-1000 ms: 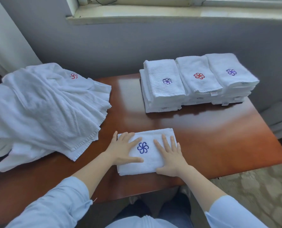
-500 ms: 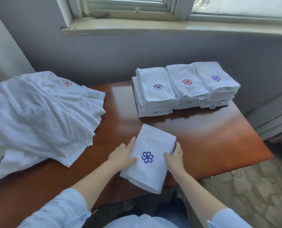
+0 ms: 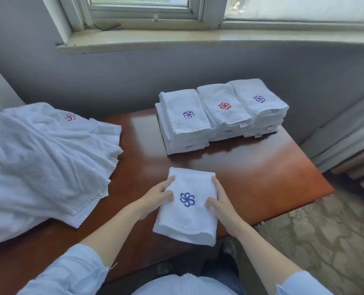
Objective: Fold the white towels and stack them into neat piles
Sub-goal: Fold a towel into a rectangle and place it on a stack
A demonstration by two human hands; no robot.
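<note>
Item one, the folded towel (image 3: 187,218) with the blue pinwheel mark: against a second ago, when it was lying crosswise under two flat palms, we are now finding it turned lengthwise, and straighter than half a second ago. The left hand (image 3: 155,199) and right hand (image 3: 221,206) are gripping its long sides, thumbs pressing on top beside the mark, fingers running along the edges and curling under. We are counting one towel in hand, three folded stacks and one loose heap (image 3: 45,158). The left stack (image 3: 185,124) is showing a dark purple mark, the middle stack (image 3: 223,111) a red one, the right stack (image 3: 259,103) a violet one; all three are touching side by side at the far edge of the table (image 3: 261,177), and the layers in each are too blurred for us to be counting. The heap, one red mark showing, is spilling over the table's left side. The held towel's near end is overhanging the front edge; whether it is resting or lifted we cannot tell. Bare wood is lying between towel and stacks, and to the right as far as the table's edge.
</note>
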